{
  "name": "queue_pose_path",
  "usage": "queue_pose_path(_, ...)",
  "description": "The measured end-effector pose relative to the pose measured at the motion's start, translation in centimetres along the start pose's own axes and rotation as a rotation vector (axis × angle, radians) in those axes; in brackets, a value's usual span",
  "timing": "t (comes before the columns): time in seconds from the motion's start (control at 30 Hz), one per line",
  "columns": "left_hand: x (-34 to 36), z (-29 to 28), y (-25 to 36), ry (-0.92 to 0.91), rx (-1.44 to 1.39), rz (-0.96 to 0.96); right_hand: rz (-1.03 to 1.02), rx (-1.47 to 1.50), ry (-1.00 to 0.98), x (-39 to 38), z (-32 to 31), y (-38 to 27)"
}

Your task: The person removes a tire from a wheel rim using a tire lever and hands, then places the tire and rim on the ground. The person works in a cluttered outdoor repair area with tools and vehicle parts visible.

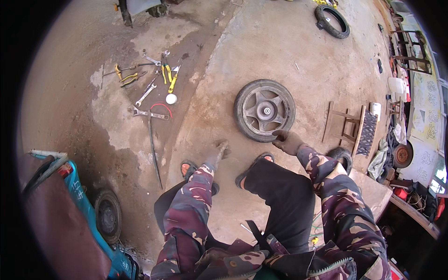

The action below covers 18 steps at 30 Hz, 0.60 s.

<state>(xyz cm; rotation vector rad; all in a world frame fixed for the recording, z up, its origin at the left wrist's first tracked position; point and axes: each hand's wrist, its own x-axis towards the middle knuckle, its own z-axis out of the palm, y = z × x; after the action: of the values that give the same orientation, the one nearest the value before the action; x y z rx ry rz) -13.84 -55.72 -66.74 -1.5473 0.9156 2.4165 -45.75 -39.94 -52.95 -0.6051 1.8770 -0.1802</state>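
Note:
A spoked motorcycle wheel with its tyre (242, 122) lies flat on the concrete in front of my feet, its metal hub (267, 111) facing up. My right hand (288, 141) is at the near right edge of the tyre, with the fingers bent over the rubber. To the left of the wheel, my left hand (223, 149) hangs apart from it above the ground. Its fingers are loosely bent, slightly apart, and I see nothing in them. Camouflage sleeves cover both forearms.
Pliers (166, 69), an adjustable wrench (150, 113), spanners and a dark bar (153, 154) lie on the left. A loose tyre (332, 22) lies far right. A woven-seat chair (364, 131) is tipped over at right. A teal vehicle (79, 191) stands near left.

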Motion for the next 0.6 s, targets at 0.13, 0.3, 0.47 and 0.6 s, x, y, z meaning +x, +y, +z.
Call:
queue_pose_path(0.13,9.5,1.7,-3.6,-0.085,0.012,-0.067,-0.327,-0.459,-0.016,7.2,1.8,4.1)
queue_pose_path(0.3,14.9,6.9,-4.9,-0.148,-0.179,-0.011,-0.561,-0.648,0.138,9.8,5.0,8.4)
queue_pose_path(0.47,14.8,11.8,-3.4,-0.338,-0.439,0.017,-0.659,-0.712,0.281,8.3,5.3,9.1)
queue_pose_path(0.6,12.8,14.5,-0.1,-0.352,-0.402,0.157,-0.676,-0.692,0.392,4.9,2.1,7.5)
